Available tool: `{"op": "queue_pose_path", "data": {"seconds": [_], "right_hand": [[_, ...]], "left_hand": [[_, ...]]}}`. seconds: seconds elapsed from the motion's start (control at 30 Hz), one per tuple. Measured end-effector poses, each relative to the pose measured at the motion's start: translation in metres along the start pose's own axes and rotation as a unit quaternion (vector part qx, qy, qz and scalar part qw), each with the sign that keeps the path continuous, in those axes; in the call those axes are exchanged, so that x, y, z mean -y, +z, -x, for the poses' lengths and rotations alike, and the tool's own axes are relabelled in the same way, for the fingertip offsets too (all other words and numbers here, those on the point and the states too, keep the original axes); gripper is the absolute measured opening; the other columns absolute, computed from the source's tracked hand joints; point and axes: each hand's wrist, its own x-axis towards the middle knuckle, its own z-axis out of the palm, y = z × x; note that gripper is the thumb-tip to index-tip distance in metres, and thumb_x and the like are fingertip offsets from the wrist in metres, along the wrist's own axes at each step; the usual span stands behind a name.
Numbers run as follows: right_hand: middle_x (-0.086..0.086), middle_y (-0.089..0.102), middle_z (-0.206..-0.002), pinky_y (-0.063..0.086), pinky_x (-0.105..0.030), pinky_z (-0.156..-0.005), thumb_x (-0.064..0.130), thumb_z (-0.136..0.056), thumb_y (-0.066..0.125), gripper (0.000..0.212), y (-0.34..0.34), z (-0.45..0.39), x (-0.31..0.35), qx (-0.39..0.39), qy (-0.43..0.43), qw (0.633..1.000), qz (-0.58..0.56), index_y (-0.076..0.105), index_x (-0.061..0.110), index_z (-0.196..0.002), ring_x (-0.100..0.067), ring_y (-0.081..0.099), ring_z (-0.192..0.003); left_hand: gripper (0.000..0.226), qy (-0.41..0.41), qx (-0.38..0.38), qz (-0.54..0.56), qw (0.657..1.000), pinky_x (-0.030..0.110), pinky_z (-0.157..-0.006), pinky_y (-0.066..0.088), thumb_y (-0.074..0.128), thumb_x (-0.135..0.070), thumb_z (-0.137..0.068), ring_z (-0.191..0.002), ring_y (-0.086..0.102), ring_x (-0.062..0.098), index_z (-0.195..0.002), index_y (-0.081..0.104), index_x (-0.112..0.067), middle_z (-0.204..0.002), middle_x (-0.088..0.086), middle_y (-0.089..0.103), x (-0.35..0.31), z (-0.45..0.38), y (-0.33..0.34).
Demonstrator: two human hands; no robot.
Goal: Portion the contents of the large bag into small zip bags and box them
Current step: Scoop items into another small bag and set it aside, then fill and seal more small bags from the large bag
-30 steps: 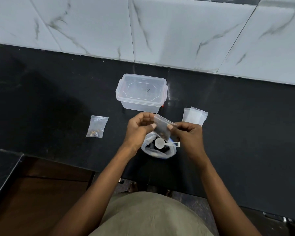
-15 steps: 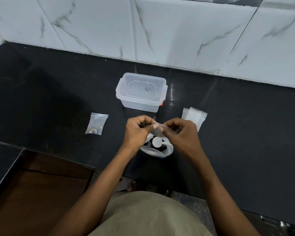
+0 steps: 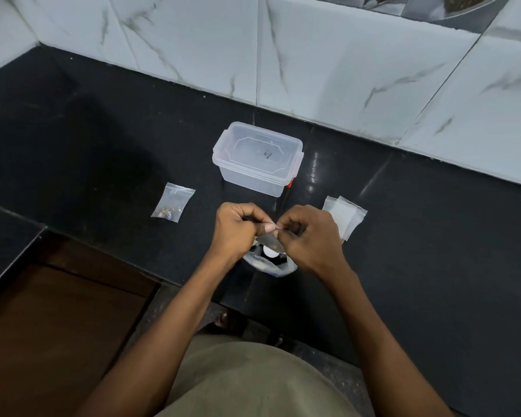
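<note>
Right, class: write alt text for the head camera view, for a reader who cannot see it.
Left hand and right hand pinch a small zip bag above the large bag on a black counter. A lidded clear box stands behind, a filled zip bag left, empty zip bags right.

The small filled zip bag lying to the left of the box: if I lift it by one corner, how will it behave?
The filled zip bag is thin clear film, so it will probably hang limp. It holds only a few small pieces at its lower end, so it is likely very light, and they may slide to whichever corner hangs lowest. The film looks glossy, perhaps slippery on the counter.
</note>
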Motion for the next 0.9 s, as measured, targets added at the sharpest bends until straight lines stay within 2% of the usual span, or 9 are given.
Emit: {"op": "queue_pose_path", "data": {"seconds": [0.1,0.2,0.37,0.5,0.67,0.77,0.9], "right_hand": [[0.017,0.060,-0.067,0.048,-0.028,-0.058,0.021,-0.073,0.073,0.008,0.006,-0.006,0.003,0.038,-0.021,0.999,0.011,0.068,0.027,-0.071,-0.006,0.056,-0.065],[0.019,0.056,-0.066,0.049,-0.032,-0.056,0.017,-0.074,0.073,0.008,0.018,-0.014,0.007,0.049,-0.050,0.998,-0.001,0.070,0.024,-0.071,-0.007,0.054,-0.062],[0.015,0.057,-0.065,0.048,-0.034,-0.053,0.011,-0.073,0.069,0.009,0.041,-0.028,0.018,0.041,-0.062,0.997,-0.022,0.071,0.018,-0.067,-0.007,0.053,-0.058],[0.008,0.063,-0.063,0.045,-0.027,-0.054,0.004,-0.073,0.070,0.013,0.056,-0.036,0.025,0.036,-0.065,0.997,-0.014,0.072,0.014,-0.065,-0.008,0.054,-0.057],[0.005,0.063,-0.065,0.050,-0.034,-0.057,0.010,-0.080,0.073,0.010,0.074,-0.044,0.027,0.039,-0.044,0.998,-0.015,0.078,0.015,-0.073,-0.012,0.057,-0.059],[0.006,0.068,-0.069,0.052,-0.035,-0.058,0.011,-0.080,0.077,0.007,0.085,-0.051,0.030,0.049,-0.019,0.998,-0.022,0.081,0.016,-0.078,-0.010,0.062,-0.060],[0.006,0.070,-0.071,0.053,-0.032,-0.059,0.010,-0.081,0.076,0.008,0.101,-0.060,0.034,0.062,-0.003,0.998,-0.018,0.081,0.016,-0.078,-0.009,0.063,-0.061]], "left_hand": [[0.033,-0.009,-0.013,0.009,1.000,0.023,-0.062,0.053,0.073,0.019,-0.067,-0.061,0.068,0.013,-0.058,0.073,-0.012,-0.062,0.006,0.072,0.001,0.000,-0.010],[0.028,-0.024,-0.020,0.005,0.999,0.020,-0.057,0.050,0.072,0.019,-0.067,-0.058,0.066,0.010,-0.059,0.073,-0.008,-0.061,0.007,0.072,0.001,0.001,-0.022],[0.021,-0.036,-0.102,-0.008,0.994,0.026,-0.062,0.056,0.072,0.015,-0.069,-0.062,0.071,0.016,-0.063,0.076,-0.005,-0.064,0.008,0.074,0.010,-0.004,-0.040],[0.022,-0.044,-0.131,0.002,0.990,0.019,-0.058,0.052,0.071,0.016,-0.071,-0.058,0.070,0.008,-0.065,0.077,-0.004,-0.062,0.003,0.073,0.012,-0.012,-0.056],[0.028,-0.066,-0.159,0.006,0.985,0.022,-0.063,0.052,0.074,0.013,-0.073,-0.062,0.069,0.005,-0.066,0.078,-0.013,-0.064,-0.002,0.074,0.022,-0.039,-0.089],[0.032,-0.074,-0.160,0.003,0.984,0.026,-0.067,0.056,0.075,0.013,-0.072,-0.063,0.069,0.003,-0.063,0.078,-0.017,-0.063,-0.003,0.074,0.027,-0.052,-0.105],[0.030,-0.095,-0.152,-0.004,0.984,0.023,-0.066,0.053,0.078,0.010,-0.072,-0.060,0.068,0.002,-0.062,0.078,-0.018,-0.061,-0.004,0.073,0.037,-0.065,-0.122]]}}
